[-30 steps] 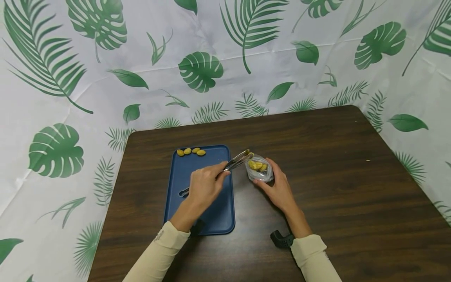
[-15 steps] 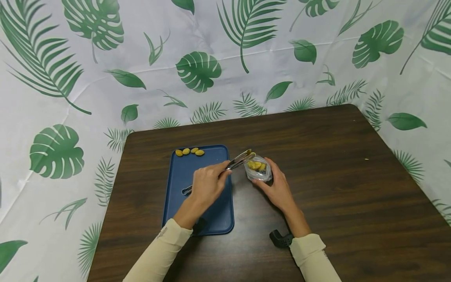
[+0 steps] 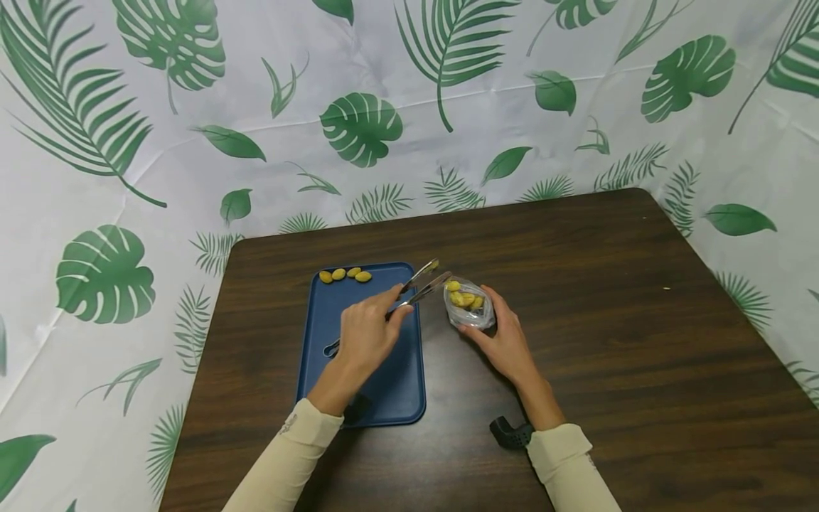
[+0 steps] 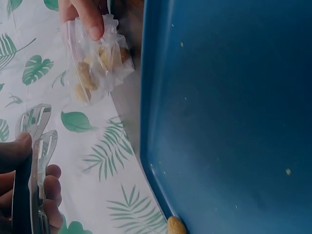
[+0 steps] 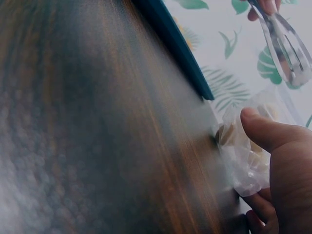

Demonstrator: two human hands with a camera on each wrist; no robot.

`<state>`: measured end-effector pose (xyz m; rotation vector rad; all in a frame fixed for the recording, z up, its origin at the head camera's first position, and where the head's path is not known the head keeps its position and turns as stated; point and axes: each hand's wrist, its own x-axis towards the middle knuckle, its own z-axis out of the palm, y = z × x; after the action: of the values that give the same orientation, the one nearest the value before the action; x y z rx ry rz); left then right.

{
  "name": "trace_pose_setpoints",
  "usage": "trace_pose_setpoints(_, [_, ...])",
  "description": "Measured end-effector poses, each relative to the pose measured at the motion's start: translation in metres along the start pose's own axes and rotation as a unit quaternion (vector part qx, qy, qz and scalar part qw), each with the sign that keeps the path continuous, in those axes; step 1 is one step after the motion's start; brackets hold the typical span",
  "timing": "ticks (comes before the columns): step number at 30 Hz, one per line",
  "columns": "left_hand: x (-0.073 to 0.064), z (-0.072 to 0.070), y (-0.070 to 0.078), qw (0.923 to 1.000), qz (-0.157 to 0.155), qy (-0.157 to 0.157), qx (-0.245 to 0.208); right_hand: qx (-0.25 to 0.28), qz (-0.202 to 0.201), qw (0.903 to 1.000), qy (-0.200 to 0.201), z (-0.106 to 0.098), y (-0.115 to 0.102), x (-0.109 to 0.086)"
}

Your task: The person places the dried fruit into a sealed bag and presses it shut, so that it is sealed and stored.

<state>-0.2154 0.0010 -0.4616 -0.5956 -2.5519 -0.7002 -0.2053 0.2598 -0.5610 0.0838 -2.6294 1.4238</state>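
My left hand [image 3: 367, 331] grips a pair of metal tongs [image 3: 427, 283] above the blue tray [image 3: 384, 412]. The tongs' tips stand apart with nothing between them, just left of a clear plastic bag [image 3: 470, 318]. In the left wrist view, thumb and fingers lie on either side of the tongs [image 4: 36, 146]. My right hand [image 3: 505, 345] holds the bag upright on the table, thumb and fingers around its sides. Inside are several yellow-brown, almond-shaped pieces [image 3: 467, 300]. More of these oval pieces [image 3: 362, 276] lie in a row along the tray's far left edge.
The dark wooden table [image 3: 608, 320] stretches to the right of the bag. A leaf-printed white cloth [image 3: 397, 71] hangs behind it. A small pale crumb [image 3: 667, 288] lies on the right side. A black wrist mount [image 3: 510, 432] is at my right wrist.
The tongs have spread and drawn back left from the bag's mouth. The piece at their tips is now in the top of the bag. My right hand stays in place.
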Motion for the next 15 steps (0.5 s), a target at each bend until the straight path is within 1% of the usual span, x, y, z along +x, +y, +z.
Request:
trace_pose_setpoints(7, [-0.004, -0.004, -0.008, 0.9998, -0.021, 0.005, 0.005, -0.001, 0.007, 1.0, -0.001, 0.0, 0.0, -0.001])
trace_pose_setpoints(11, [-0.006, -0.006, -0.013, 0.9995, -0.029, 0.007, 0.009, -0.001, 0.006, 1.0, 0.0, 0.0, 0.0, -0.001])
trace_pose_setpoints(15, [-0.007, -0.008, -0.018, 0.9992, -0.034, 0.016, 0.011, -0.004, 0.006, 1.0, 0.0, 0.001, 0.0, -0.001])
